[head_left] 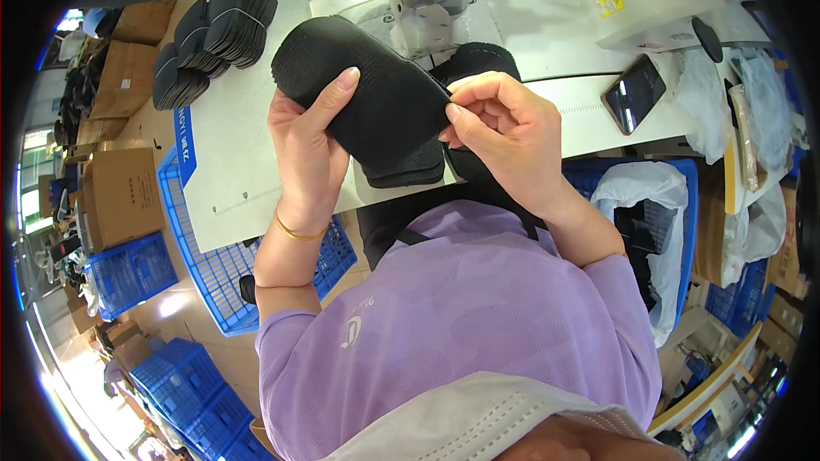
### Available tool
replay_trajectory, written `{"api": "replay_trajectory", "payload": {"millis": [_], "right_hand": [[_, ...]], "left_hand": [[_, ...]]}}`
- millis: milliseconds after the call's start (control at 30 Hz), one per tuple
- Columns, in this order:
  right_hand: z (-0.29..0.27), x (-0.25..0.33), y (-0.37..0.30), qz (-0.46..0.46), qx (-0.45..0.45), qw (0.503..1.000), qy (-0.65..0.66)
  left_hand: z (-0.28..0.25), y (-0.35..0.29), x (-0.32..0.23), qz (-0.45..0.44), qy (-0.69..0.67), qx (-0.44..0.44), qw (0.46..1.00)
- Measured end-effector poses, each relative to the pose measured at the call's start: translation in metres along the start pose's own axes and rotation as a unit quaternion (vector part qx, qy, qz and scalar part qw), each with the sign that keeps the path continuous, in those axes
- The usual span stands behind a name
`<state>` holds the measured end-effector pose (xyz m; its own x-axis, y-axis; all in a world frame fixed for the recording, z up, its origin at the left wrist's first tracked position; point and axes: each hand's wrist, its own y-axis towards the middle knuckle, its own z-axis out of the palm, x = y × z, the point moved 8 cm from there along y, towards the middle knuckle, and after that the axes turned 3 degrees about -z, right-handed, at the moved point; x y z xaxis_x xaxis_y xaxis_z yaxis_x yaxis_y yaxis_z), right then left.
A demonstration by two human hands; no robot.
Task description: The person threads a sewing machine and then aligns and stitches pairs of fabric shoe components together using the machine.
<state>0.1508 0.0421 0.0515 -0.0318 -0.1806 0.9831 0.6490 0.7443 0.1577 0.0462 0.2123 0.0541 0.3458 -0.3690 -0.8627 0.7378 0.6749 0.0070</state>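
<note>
Black fabric piece [367, 90] held above the tabletop [235, 183], before the sewing machine [427, 21]. Left hand [312, 132] clamped on its left side; right hand [508, 124] fingers pinching its right edge. Looks mid-handling; done/left count unclear. Banded black stacks [239, 21] left, phone [634, 94] right; blue crates [188, 384] on floor.

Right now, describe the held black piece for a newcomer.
On the white table, find the sewing machine. In front, left hand and right hand hold a black round-ended piece. Unlike the black stacks lying at left, it is held up.
</note>
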Motion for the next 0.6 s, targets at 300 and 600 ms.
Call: {"api": "replay_trajectory", "payload": {"millis": [300, 600], "right_hand": [[0.009, -0.001, 0.021, 0.084, 0.073, 0.992, 0.064], [0.004, 0.011, 0.065, 0.013, 0.025, 0.995, 0.093]], "left_hand": [[0.023, 0.041, -0.028, 0.035, 0.144, 0.064, 0.987], [0.043, 0.111, -0.036, -0.064, 0.188, 0.124, 0.972]]}}
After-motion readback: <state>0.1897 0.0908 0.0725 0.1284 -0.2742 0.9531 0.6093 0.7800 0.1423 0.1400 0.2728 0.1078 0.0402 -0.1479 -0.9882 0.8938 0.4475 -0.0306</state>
